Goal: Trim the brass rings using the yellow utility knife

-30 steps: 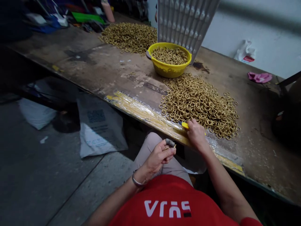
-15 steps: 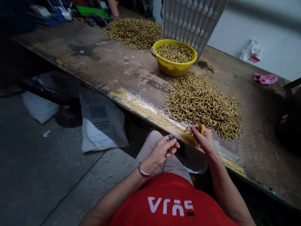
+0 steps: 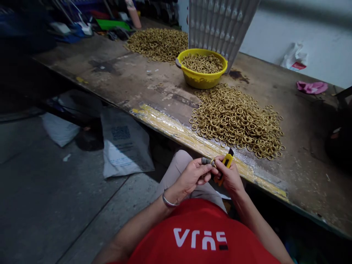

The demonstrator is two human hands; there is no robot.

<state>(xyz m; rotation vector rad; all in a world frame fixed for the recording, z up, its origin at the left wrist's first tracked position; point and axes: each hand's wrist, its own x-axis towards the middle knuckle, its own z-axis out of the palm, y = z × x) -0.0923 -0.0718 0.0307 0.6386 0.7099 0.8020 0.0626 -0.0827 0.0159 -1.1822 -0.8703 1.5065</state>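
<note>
Worn and stained, the long wooden bench (image 3: 132, 79) runs in front of you, its near edge wrapped in yellowish tape (image 3: 176, 132) under clear film. You sit close to that edge with both hands over your lap, just below it. Your left hand (image 3: 192, 176) has its fingers pressed together, pinching a brass ring (image 3: 212, 161) between thumb and a grey-capped fingertip. Your right hand (image 3: 229, 176) is closed around a yellow utility knife (image 3: 226, 163), its dark tip pointing up toward the bench and sitting right beside the ring. Whether the blade is touching the ring cannot be told from here. Judging by this, you are trimming or scraping the ring's edge, so keep the ring pinched firmly, turn it rather than the knife, and work the blade away from your left thumb. A large heap of rings (image 3: 238, 121) lies on the bench just beyond your hands, a yellow basin (image 3: 202, 77) of rings stands behind it, and a second heap (image 3: 158, 40) lies farther back beside a ribbed plastic tray (image 3: 220, 22) leaning upright. A pink cloth (image 3: 312, 87) lies far to the right.
</note>
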